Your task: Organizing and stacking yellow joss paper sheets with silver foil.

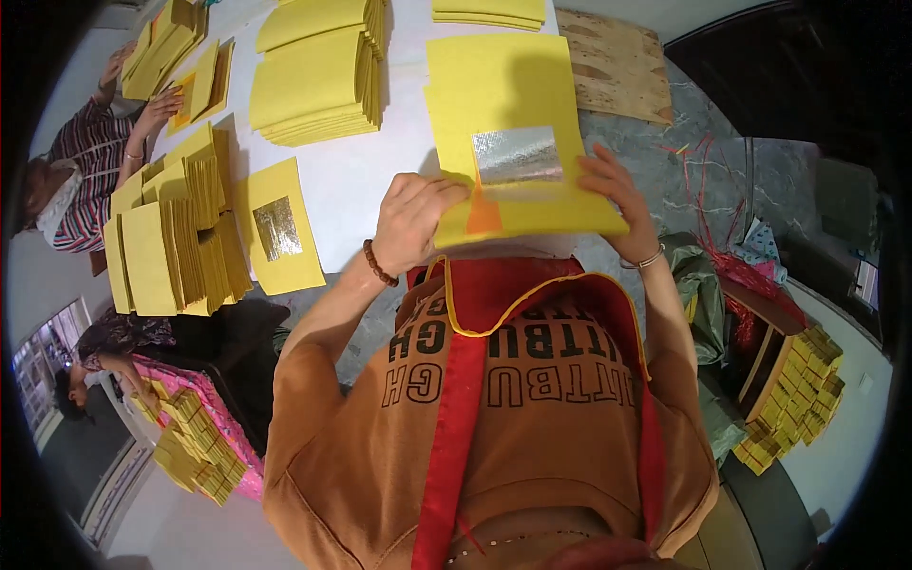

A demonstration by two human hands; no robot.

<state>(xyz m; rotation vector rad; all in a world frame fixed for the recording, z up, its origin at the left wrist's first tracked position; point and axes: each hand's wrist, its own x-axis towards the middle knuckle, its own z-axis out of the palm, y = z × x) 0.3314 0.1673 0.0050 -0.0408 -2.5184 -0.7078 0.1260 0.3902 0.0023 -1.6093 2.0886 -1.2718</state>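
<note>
A yellow sheet (522,90) lies in front of me on the white table, its near edge curled up. It bears a shiny silver rectangle (518,155) and an orange patch (484,211). My left hand (410,217) is closed at the sheet's left side, its fingers bent over the edge near the orange patch. At the right edge, my right hand (619,195) rests against the sheet with fingers stretched out, slightly blurred; its thumb is hidden.
Yellow folded pieces stand in stacks (313,90) on the white table (404,123). Left lies another yellow sheet (275,228) with a silver patch, beside a row of yellow pieces (157,256). A person (95,142) handles yellow pieces at far left. Yellow bundles (793,399) sit at right.
</note>
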